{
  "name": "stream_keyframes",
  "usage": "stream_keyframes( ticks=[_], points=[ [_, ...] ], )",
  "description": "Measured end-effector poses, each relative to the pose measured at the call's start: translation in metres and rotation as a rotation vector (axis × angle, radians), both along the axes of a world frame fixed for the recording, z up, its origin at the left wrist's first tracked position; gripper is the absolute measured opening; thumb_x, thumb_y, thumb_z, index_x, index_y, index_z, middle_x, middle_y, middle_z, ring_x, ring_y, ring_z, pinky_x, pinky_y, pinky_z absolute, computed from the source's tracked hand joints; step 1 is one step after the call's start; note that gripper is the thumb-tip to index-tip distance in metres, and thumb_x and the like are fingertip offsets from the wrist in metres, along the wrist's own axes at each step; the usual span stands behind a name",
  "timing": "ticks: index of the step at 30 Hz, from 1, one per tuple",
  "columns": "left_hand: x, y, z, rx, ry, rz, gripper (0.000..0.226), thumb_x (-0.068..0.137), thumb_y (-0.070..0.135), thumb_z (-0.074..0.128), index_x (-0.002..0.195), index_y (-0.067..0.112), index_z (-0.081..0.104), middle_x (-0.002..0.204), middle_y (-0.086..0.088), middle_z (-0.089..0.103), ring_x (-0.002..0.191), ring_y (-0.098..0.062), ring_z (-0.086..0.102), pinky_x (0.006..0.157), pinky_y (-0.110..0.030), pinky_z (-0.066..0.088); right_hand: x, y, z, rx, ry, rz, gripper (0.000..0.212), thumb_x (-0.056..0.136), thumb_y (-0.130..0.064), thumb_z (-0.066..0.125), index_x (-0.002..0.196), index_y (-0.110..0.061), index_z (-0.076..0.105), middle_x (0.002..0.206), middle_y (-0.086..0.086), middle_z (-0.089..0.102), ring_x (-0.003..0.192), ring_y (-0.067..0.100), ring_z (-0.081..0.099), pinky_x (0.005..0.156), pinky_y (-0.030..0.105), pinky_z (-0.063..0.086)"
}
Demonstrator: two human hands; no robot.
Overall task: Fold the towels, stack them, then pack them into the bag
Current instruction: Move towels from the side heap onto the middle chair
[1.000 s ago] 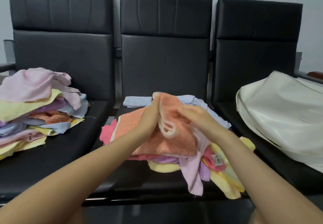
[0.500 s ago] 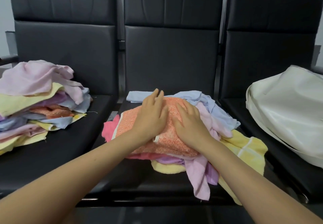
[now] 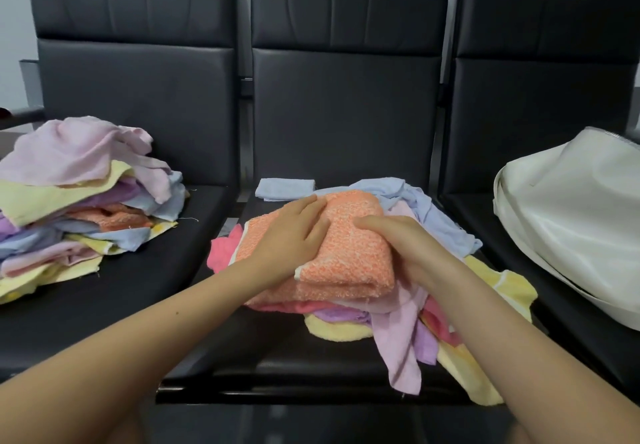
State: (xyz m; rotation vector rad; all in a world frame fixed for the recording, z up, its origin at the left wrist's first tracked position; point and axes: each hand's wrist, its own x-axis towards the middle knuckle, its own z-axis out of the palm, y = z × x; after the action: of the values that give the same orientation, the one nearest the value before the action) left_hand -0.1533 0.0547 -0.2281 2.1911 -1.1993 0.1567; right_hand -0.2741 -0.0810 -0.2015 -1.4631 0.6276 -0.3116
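An orange towel (image 3: pixel 349 253) lies folded on top of a loose heap of pink, purple, yellow and blue towels (image 3: pixel 401 332) on the middle seat. My left hand (image 3: pixel 294 235) presses flat on its left half with straight fingers. My right hand (image 3: pixel 401 246) grips the towel's right edge, thumb on top and fingers tucked out of sight under the fold. A small folded blue towel (image 3: pixel 285 189) lies at the back of the same seat. An unfolded pile of towels (image 3: pixel 79 201) covers the left seat. The white bag (image 3: pixel 581 221) rests on the right seat.
Three black padded chairs (image 3: pixel 346 111) stand side by side against a grey wall. Bare black cushion (image 3: pixel 277 357) shows at the front of the middle seat and beside the left pile.
A second ago both hands held the orange towel up, folding it. They laid it on the heap; now my left hand flattens it and my right hand has slid to its right edge.
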Motion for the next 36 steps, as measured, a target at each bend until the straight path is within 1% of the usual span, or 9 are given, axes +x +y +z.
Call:
stream_keyframes(
  ticks=[3, 7, 12, 16, 20, 26, 29, 31, 36],
  points=[
    [0.006, 0.01, 0.009, -0.122, 0.014, 0.042, 0.036, 0.097, 0.032, 0.054, 0.131, 0.021, 0.058, 0.135, 0.001, 0.055, 0.129, -0.017, 0.044, 0.107, -0.028, 0.03, 0.006, 0.006, 0.008, -0.02, -0.041, -0.046, 0.037, 0.082, -0.027, 0.075, 0.111, -0.009, 0.061, 0.113, 0.012, 0.067, 0.104, 0.029, 0.064, 0.097, 0.048, 0.05],
    [0.003, 0.026, 0.026, -0.109, 0.067, 0.054, 0.021, 0.097, 0.025, 0.053, 0.107, 0.022, 0.071, 0.095, 0.014, 0.066, 0.086, -0.005, 0.06, 0.084, -0.027, 0.048, 0.012, 0.022, 0.022, 0.106, -0.131, -0.038, 0.022, 0.085, -0.029, 0.072, 0.098, -0.012, 0.065, 0.097, 0.008, 0.07, 0.095, 0.024, 0.067, 0.084, 0.039, 0.054],
    [0.0, 0.038, 0.037, -0.282, 0.722, 0.1, 0.033, 0.1, 0.038, 0.046, 0.087, 0.019, 0.069, 0.087, 0.002, 0.07, 0.091, -0.019, 0.065, 0.09, -0.038, 0.052, 0.031, 0.054, 0.025, -0.025, -0.213, 0.073, 0.017, 0.094, -0.03, 0.06, 0.09, -0.018, 0.071, 0.079, -0.005, 0.07, 0.082, 0.012, 0.064, 0.072, 0.028, 0.049],
    [-0.002, 0.05, 0.048, -0.563, 1.208, -0.014, 0.053, 0.102, 0.041, 0.035, 0.082, 0.01, 0.072, 0.071, -0.003, 0.073, 0.065, -0.014, 0.071, 0.057, -0.024, 0.053, 0.044, 0.071, 0.011, -0.832, -0.159, 0.083, 0.032, 0.096, -0.031, 0.054, 0.127, -0.026, 0.063, 0.127, -0.003, 0.05, 0.126, 0.014, 0.037, 0.106, 0.031, 0.035],
    [0.011, 0.063, 0.048, -0.634, 1.405, 0.058, 0.054, 0.095, 0.051, 0.048, 0.097, 0.002, 0.071, 0.092, -0.017, 0.074, 0.079, -0.029, 0.073, 0.072, -0.038, 0.052, 0.055, 0.085, -0.003, -0.851, -0.011, 0.189, 0.048, 0.098, -0.046, 0.044, 0.145, -0.041, 0.038, 0.151, -0.003, 0.023, 0.141, 0.016, 0.016, 0.116, 0.038, 0.023],
    [0.023, 0.067, 0.032, -0.538, 1.294, 0.129, 0.036, 0.097, 0.038, 0.052, 0.112, 0.008, 0.065, 0.105, -0.014, 0.071, 0.093, -0.024, 0.068, 0.075, -0.034, 0.051, 0.074, 0.1, -0.024, -1.044, 0.04, 0.108, 0.058, 0.097, -0.045, 0.045, 0.15, -0.028, 0.028, 0.157, 0.003, 0.014, 0.143, 0.02, 0.015, 0.116, 0.036, 0.021],
    [0.036, 0.067, 0.012, -0.265, 0.749, 0.36, 0.028, 0.098, 0.037, 0.048, 0.093, 0.013, 0.062, 0.096, -0.005, 0.065, 0.086, -0.019, 0.061, 0.069, -0.029, 0.045, 0.08, 0.102, -0.03, -1.114, 0.075, 0.086, 0.061, 0.095, -0.042, 0.049, 0.149, -0.022, 0.027, 0.155, 0.006, 0.016, 0.143, 0.023, 0.018, 0.115, 0.036, 0.023],
    [0.04, 0.067, -0.005, -0.088, 0.447, 0.407, 0.033, 0.101, 0.037, 0.04, 0.082, 0.014, 0.054, 0.092, -0.006, 0.062, 0.082, -0.021, 0.054, 0.068, -0.033, 0.039, 0.082, 0.103, -0.03, -1.028, 0.028, 0.035, 0.06, 0.093, -0.036, 0.054, 0.145, -0.019, 0.031, 0.15, 0.007, 0.025, 0.137, 0.025, 0.031, 0.106, 0.031, 0.032],
    [0.052, 0.07, -0.032, -0.05, 0.43, 0.41, 0.05, 0.104, 0.039, 0.03, 0.108, 0.002, 0.063, 0.105, -0.015, 0.066, 0.095, -0.028, 0.06, 0.081, -0.036, 0.044, 0.076, 0.102, -0.021, -0.556, 0.057, 0.086, 0.069, 0.088, -0.038, 0.063, 0.145, -0.012, 0.035, 0.137, 0.005, 0.05, 0.118, 0.021, 0.052, 0.092, 0.031, 0.043]
  ],
)
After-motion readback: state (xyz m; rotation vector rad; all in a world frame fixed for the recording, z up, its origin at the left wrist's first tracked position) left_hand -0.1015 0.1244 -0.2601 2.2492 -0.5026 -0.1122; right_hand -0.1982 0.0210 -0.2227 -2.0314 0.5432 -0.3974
